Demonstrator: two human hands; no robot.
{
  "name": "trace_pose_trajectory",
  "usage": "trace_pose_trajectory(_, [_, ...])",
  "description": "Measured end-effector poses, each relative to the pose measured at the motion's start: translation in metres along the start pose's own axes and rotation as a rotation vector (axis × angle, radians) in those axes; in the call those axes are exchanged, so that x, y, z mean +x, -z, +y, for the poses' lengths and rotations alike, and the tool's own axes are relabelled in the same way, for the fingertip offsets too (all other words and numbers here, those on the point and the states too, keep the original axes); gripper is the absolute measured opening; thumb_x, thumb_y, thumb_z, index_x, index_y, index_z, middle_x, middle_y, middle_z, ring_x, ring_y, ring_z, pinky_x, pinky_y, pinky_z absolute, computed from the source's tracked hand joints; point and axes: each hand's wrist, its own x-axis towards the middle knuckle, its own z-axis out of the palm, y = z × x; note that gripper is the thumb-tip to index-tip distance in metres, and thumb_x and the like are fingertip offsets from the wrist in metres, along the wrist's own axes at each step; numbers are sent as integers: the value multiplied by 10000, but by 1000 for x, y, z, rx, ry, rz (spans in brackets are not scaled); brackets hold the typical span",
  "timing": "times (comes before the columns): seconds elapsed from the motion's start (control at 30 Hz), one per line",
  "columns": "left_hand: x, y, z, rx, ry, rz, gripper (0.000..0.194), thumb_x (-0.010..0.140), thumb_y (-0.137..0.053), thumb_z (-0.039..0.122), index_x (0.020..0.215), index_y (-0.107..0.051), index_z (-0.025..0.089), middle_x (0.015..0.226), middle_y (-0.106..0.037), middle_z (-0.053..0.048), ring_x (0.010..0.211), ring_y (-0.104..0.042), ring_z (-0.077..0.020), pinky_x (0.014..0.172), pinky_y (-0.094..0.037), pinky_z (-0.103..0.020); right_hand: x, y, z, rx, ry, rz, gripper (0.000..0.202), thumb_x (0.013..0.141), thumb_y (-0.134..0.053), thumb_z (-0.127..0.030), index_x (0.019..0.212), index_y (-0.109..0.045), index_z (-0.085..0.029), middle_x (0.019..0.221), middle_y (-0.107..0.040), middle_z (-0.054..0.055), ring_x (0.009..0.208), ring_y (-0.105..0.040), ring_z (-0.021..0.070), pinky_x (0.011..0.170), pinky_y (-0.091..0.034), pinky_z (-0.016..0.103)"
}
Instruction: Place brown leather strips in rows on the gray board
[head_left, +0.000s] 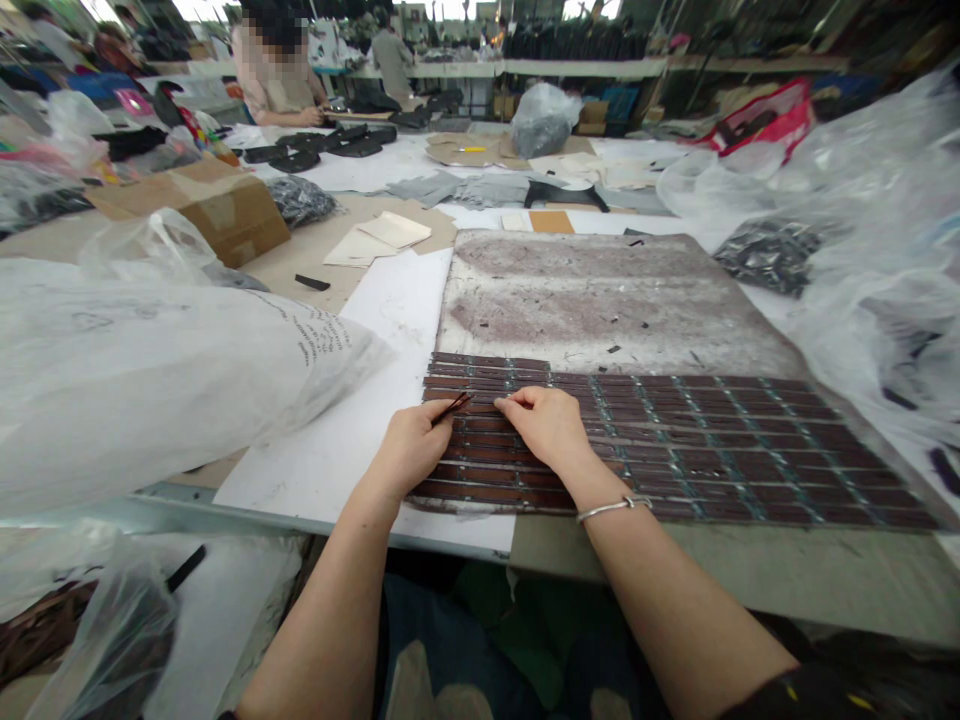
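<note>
Thin dark brown strips [675, 450] lie side by side in rows along the near half of a stained white board [547, 330]. At the left end of those rows, my left hand [416, 445] is closed on a few loose brown strips [454, 404], whose ends stick out past the thumb. Just to its right, my right hand [547, 425] hovers low over the rows. Its thumb and forefinger are pinched together, and whatever is between them is too small to make out. A bangle [615, 508] is on the right wrist.
A large white plastic bag [150, 370] bulges at the left, near a cardboard box [202, 205]. Clear plastic bags [885, 250] crowd the right side. Across the table, a person [277, 70] works near black pieces [322, 145]. The table edge [465, 548] runs in front of me.
</note>
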Motion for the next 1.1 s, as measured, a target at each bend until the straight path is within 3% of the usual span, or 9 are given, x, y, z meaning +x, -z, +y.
trace_pose_trajectory(0.37, [1, -4, 9, 213, -44, -119, 447, 806, -410, 187, 1180, -643, 264, 1179, -655, 9, 1102, -597, -193, 1006, -412, -309, 1, -4, 4, -48, 28, 15, 264, 802, -566, -462, 783, -748, -272, 797, -725, 21, 808, -654, 214, 754, -449, 306])
trace_pose_trajectory(0.67, [4, -7, 12, 429, 4, -166, 499, 791, -396, 173, 1241, -600, 243, 1214, -632, -30, 1120, -588, -229, 998, -423, -350, 0, -3, 5, -134, 26, 8, 275, 811, -546, -472, 785, -732, -270, 785, -718, 35, 777, -649, 217, 704, -439, 308])
trace_pose_trajectory(1.1, [3, -9, 16, 429, -3, -153, 507, 778, -383, 172, 1227, -615, 220, 1217, -631, -57, 1119, -587, -258, 996, -422, -390, -4, -2, 3, -243, 26, 8, 284, 826, -519, -485, 768, -690, -266, 775, -704, 42, 746, -636, 218, 637, -420, 309])
